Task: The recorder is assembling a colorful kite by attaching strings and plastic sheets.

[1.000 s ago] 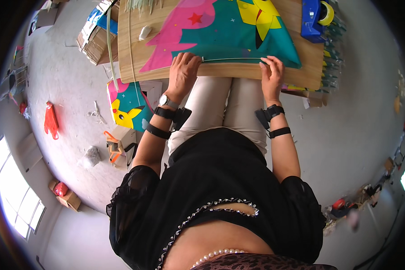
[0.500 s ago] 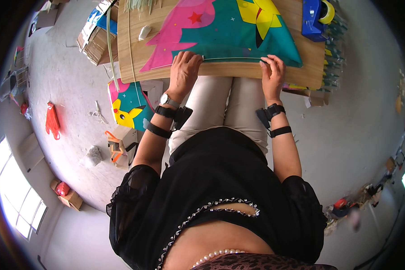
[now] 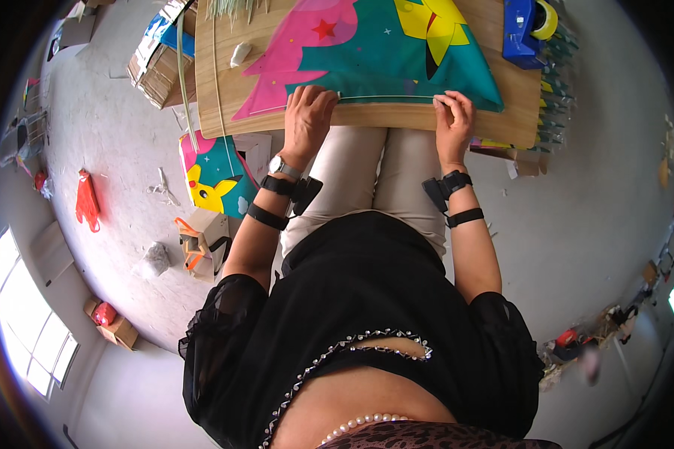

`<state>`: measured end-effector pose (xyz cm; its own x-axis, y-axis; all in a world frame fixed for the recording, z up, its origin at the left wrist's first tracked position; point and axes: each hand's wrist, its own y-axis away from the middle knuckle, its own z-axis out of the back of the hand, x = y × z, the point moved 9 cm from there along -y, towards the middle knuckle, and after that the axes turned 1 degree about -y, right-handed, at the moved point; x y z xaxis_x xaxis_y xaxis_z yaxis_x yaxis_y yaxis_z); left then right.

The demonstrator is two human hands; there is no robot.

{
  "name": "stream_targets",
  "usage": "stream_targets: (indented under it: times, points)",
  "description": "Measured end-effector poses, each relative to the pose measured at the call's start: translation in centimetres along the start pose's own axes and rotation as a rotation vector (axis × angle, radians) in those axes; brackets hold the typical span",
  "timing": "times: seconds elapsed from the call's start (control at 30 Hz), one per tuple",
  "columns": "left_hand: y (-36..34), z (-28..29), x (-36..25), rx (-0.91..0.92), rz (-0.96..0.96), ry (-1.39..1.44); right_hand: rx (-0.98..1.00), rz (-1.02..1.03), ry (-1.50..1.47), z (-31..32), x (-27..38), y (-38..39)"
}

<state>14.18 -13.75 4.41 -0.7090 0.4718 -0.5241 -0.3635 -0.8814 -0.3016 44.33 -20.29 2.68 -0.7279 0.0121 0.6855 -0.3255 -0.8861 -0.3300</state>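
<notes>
A printed fabric sheet (image 3: 329, 56) in pink, teal and yellow lies flat on a wooden board (image 3: 520, 116). A thin pale rod (image 3: 386, 96) runs along its near edge. My left hand (image 3: 307, 120) has its fingers curled and pressed on the rod near the sheet's left part. My right hand (image 3: 454, 123) pinches the rod toward the right, thumb and forefinger close together at the sheet's edge.
A blue tape dispenser (image 3: 518, 41) sits at the board's right. Long pale strips (image 3: 189, 112) hang at the left, beside cardboard (image 3: 150, 67). Another printed sheet (image 3: 213, 179) hangs lower left, above a bag (image 3: 202, 247). A stack of printed sheets (image 3: 554, 97) is at the right.
Both hands have edged very slightly forward and to the right along the sheet's near edge. The sheet and the other objects look the same.
</notes>
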Motion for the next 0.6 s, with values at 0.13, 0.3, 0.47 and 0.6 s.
stream_targets:
  times: [0.13,0.3,0.47,0.6]
  points:
    - [-0.01,-0.10,0.08,0.000,0.006,-0.003,0.002,-0.003,-0.006,0.05,0.14,-0.07]
    - [-0.03,-0.18,0.09,-0.001,0.010,0.001,-0.002,0.004,-0.001,0.06,0.12,-0.04]
    - [0.00,-0.23,0.27,0.001,0.014,-0.005,0.001,0.000,-0.002,-0.01,0.08,-0.06]
    - [-0.12,-0.01,-0.05,-0.004,0.012,-0.010,-0.003,0.004,-0.006,0.08,0.13,-0.01]
